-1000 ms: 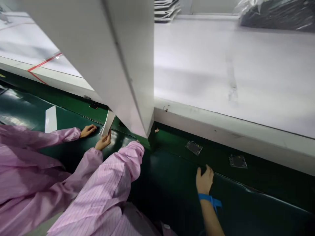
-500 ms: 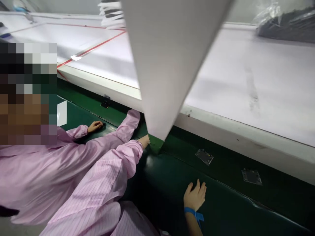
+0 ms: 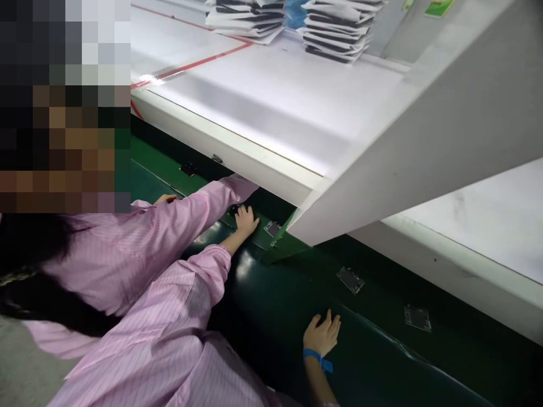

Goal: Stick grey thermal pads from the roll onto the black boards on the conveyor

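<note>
My left hand reaches forward from a pink striped sleeve and lies flat with fingers spread on the green strip under the white ledge. It holds nothing. A small dark circuit board lies just to its right. My right hand, with a blue strap at the wrist, rests palm down and open on the dark green belt. Two more small boards lie on the green strip, right of that hand.
A co-worker in pink leans in at the left; one sleeve goes under the ledge, one hand rests further left. A slanted white post overhangs the white table. Stacks of packets stand at the back.
My left hand has come out from behind the white post and now lies flat by the small board. My right hand slid a little left. The view swung left and up.
</note>
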`<state>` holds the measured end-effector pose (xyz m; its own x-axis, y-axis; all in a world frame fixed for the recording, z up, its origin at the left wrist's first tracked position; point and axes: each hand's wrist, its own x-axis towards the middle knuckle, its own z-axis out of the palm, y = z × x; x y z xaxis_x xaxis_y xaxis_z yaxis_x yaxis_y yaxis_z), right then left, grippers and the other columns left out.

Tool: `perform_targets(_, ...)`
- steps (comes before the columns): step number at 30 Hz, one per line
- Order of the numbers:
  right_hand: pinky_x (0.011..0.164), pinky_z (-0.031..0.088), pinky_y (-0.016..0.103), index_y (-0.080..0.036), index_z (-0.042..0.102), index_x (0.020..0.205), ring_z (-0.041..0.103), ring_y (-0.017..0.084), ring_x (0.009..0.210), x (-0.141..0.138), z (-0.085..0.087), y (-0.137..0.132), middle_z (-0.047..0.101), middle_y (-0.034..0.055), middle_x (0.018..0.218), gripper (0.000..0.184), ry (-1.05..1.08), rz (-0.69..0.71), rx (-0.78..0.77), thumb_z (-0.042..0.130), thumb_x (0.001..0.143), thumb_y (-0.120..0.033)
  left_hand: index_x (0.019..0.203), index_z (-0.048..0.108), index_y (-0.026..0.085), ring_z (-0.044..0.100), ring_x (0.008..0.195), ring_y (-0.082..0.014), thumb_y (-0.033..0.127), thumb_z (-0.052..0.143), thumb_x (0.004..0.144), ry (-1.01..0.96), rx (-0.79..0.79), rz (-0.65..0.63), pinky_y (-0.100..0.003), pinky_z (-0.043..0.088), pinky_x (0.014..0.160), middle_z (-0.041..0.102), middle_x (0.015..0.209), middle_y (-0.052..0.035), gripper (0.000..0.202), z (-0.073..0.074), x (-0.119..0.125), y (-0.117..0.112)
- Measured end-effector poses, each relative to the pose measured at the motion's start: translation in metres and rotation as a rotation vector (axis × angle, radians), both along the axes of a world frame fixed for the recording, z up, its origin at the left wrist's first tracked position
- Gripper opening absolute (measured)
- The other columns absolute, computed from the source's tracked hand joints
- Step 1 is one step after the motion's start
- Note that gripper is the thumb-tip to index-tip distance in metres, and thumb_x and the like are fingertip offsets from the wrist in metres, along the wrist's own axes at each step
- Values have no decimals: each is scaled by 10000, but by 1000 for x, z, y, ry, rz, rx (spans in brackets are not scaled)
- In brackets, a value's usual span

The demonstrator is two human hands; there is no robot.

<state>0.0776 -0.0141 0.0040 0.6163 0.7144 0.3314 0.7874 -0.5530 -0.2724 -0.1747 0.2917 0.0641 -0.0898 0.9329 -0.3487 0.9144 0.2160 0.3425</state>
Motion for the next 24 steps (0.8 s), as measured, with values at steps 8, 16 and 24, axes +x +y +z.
perform_targets(8,955,367,556,-20,544,1264,365,385,1259,-2,-2,2,409,257,1351,618,29,-28,-9,222,944,-440,1361,398,76,432,1262,-317,392,594,893,115,-132,-14,-503,358,1044,452,1350,-207,598,-5,-27,11)
perform_targets(16,996,343,553,-43,532,1296,368,376,1264,0,-4,-3,409,243,1360,628,26,-31,-8,224,949,-466,1191,538,109,601,983,-218,403,460,968,-68,-116,-124,-437,487,897,606,1079,-112,377,3,-47,27)
perform_targets(24,991,334,653,-70,494,1365,354,440,1262,14,-11,-9,411,249,1349,713,72,-28,-61,244,917,-565,1168,563,126,598,995,-206,409,434,978,-191,-25,-146,-405,496,882,608,1103,-104,365,-16,-109,51)
